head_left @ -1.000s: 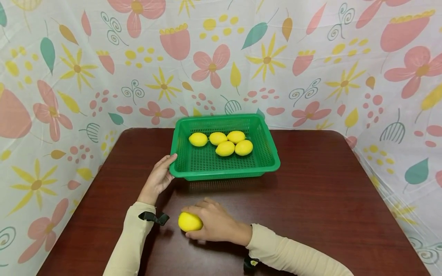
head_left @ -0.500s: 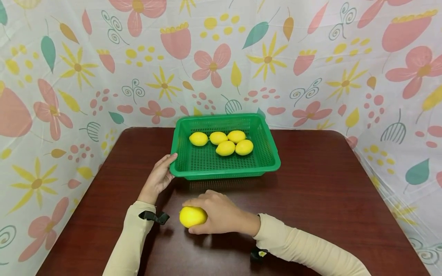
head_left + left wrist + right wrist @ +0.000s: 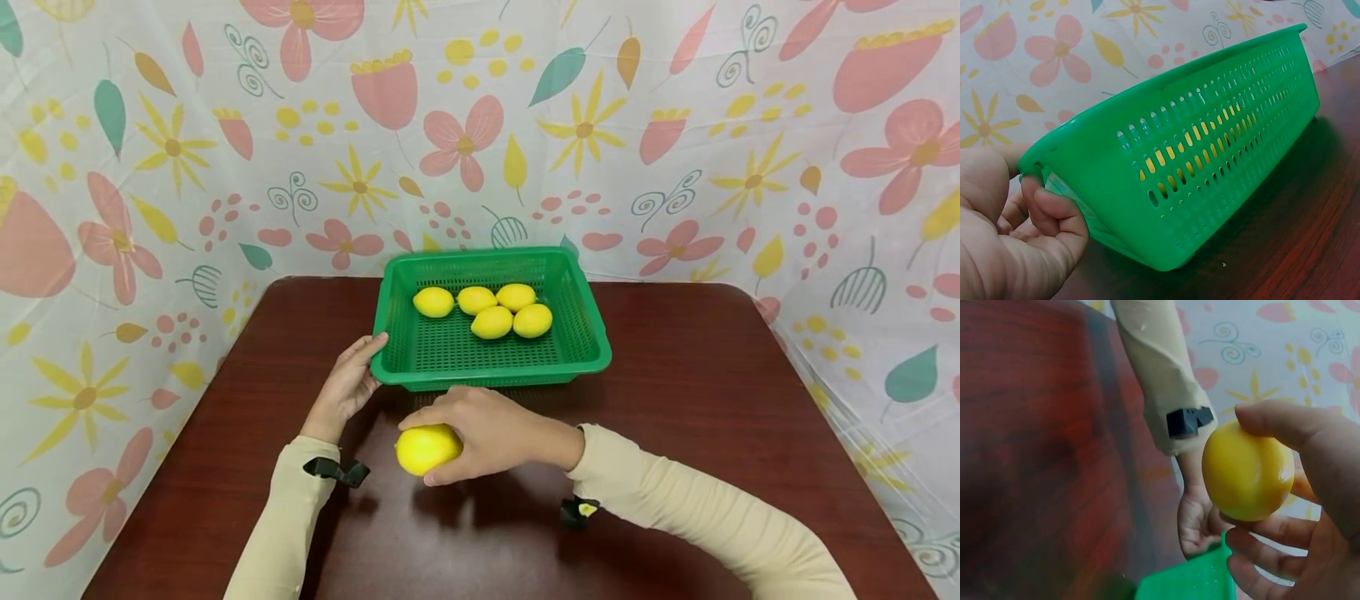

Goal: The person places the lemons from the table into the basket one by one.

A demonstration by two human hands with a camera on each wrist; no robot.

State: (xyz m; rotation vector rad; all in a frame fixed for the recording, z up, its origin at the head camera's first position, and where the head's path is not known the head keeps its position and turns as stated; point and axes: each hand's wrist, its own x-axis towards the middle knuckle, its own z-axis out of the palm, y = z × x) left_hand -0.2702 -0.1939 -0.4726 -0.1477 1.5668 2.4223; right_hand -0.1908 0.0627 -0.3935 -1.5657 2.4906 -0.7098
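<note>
My right hand (image 3: 487,429) grips a yellow lemon (image 3: 427,450) between thumb and fingers, above the table in front of the basket. In the right wrist view the same lemon (image 3: 1247,472) sits between the thumb and the fingertips. At the near left corner of a green slotted plastic basket (image 3: 495,372), my left hand (image 3: 347,387) holds the rim; the left wrist view shows its curled fingers (image 3: 1063,212) under that rim. Inside the basket lie several lemons (image 3: 492,322), one at the left apart from the cluster.
The dark reddish-brown wooden table (image 3: 690,400) carries the basket near its back edge. A white floral cloth (image 3: 637,167) hangs behind and along both sides. Each wrist wears a black strap (image 3: 335,471).
My right hand has lifted the lemon off the table and carried it forward, toward the basket and slightly right. The left hand stays on the basket rim.
</note>
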